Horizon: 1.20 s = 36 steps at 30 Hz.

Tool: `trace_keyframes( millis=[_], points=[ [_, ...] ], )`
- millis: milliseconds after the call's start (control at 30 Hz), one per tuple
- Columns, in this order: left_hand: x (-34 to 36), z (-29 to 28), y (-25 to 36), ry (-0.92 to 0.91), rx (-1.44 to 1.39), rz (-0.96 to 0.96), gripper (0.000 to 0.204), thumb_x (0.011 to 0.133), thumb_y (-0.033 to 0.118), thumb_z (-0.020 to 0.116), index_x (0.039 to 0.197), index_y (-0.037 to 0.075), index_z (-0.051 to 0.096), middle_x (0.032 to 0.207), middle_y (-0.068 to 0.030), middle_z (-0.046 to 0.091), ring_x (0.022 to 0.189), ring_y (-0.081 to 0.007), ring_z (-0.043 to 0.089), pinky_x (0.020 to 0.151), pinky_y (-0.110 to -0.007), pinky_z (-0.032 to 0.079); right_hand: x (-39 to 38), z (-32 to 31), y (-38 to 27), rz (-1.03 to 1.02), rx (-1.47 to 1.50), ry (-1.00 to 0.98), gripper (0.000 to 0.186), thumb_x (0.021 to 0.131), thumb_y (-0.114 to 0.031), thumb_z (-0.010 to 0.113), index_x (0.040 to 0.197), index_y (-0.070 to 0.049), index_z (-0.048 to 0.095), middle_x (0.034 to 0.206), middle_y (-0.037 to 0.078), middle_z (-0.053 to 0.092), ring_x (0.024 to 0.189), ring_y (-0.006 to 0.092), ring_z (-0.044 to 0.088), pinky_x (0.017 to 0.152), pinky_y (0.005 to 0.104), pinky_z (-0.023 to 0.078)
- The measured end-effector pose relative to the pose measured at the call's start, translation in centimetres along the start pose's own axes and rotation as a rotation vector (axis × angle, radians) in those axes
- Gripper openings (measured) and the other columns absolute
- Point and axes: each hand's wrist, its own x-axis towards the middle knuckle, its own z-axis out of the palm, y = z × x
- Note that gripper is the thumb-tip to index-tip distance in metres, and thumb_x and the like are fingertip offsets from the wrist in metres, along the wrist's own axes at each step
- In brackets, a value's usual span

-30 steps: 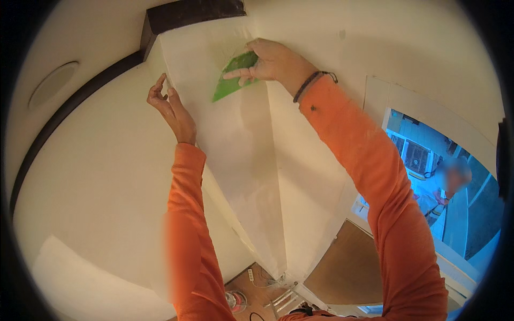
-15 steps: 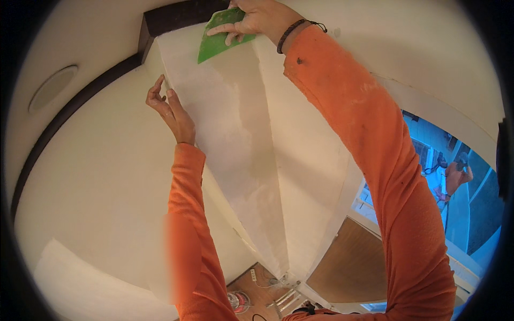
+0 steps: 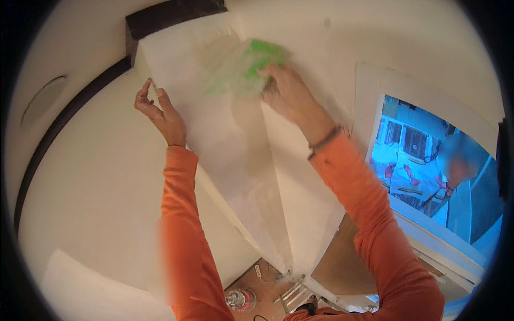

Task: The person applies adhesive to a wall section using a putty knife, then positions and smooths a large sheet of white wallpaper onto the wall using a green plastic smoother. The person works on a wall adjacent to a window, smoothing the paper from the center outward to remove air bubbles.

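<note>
My right hand [image 3: 292, 99] grips a green plastic spreader [image 3: 263, 56], both smeared by motion. The spreader is against the upper part of a white wall column [image 3: 214, 123], by its right inner corner. A darker, damp-looking strip of filler [image 3: 249, 120] runs down that side of the column. My left hand [image 3: 163, 117] rests at the column's left outer edge, thumb apart from the loosely curled fingers, with nothing visible in it.
Dark trim [image 3: 176, 18] caps the column and continues along the left wall. At right, a person [image 3: 460, 166] is behind a blue-lit window [image 3: 412, 144]. Below are a ladder [image 3: 297, 296], a bucket [image 3: 241, 299] and a power strip [image 3: 258, 271] on the brown floor.
My right hand has swept down and to the right with the spreader, from the column's top to near its right corner. My left hand stays at the left edge.
</note>
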Motion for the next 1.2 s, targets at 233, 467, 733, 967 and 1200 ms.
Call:
trace_keyframes(
  millis=[233, 467, 733, 967, 1200],
  points=[
    [-0.5, 0.4, -0.1, -0.025, 0.089, 0.014, 0.047, 0.103, 0.034, 0.059, 0.130, 0.002, 0.037, 0.138, -0.0146, 0.046, 0.129, -0.0240, 0.043, 0.109, -0.041, 0.035, -25.1, 5.6, 1.2, 1.143, 1.376, -0.071, 0.053, 0.095, -0.008, 0.063, 0.145, -0.008, 0.043, 0.137, 0.009, 0.058, 0.124, 0.0249, 0.060, 0.102, 0.0420, 0.056],
    [0.6, 1.7, 0.8, -0.050, -0.075, -0.072, 0.052, 0.099, 0.034, 0.063, 0.127, 0.000, 0.036, 0.133, -0.0141, 0.041, 0.127, -0.0245, 0.042, 0.108, -0.042, 0.035, -38.8, 15.4, 3.8, 0.746, 0.497, 0.031, 0.075, 0.096, 0.002, 0.052, 0.162, -0.004, 0.016, 0.154, 0.022, 0.042, 0.133, 0.0378, 0.053, 0.112, 0.0444, 0.043],
    [0.5, 1.2, 1.3, -0.030, -0.027, -0.052, 0.042, 0.101, 0.031, 0.059, 0.122, -0.001, 0.042, 0.122, -0.0112, 0.039, 0.117, -0.0201, 0.048, 0.105, -0.037, 0.040, -32.0, 21.4, 5.0, 0.637, -0.076, 0.067, 0.088, 0.087, 0.005, 0.055, 0.161, -0.001, 0.009, 0.157, 0.035, 0.031, 0.115, 0.0447, 0.064, 0.082, 0.0449, 0.060],
    [1.2, 0.5, -0.9, -0.012, -0.045, -0.060, 0.038, 0.100, 0.032, 0.060, 0.119, 0.002, 0.043, 0.117, -0.0092, 0.042, 0.115, -0.0191, 0.049, 0.106, -0.037, 0.040, -36.8, 23.7, -1.1, 0.419, -0.060, -0.410, 0.085, 0.084, 0.005, 0.056, 0.159, 0.001, 0.017, 0.159, 0.038, 0.021, 0.134, 0.0492, 0.049, 0.083, 0.0455, 0.062],
    [0.7, 0.8, -0.4, -0.014, -0.009, -0.019, 0.045, 0.098, 0.034, 0.063, 0.121, 0.002, 0.041, 0.117, -0.0100, 0.043, 0.115, -0.0190, 0.049, 0.106, -0.035, 0.040, -38.7, 20.2, 4.2, 0.810, 0.247, 0.130, 0.066, 0.093, -0.008, 0.054, 0.155, -0.001, 0.032, 0.082, 0.024, 0.068, 0.067, 0.0370, 0.068, 0.064, 0.0435, 0.053]
  ],
)
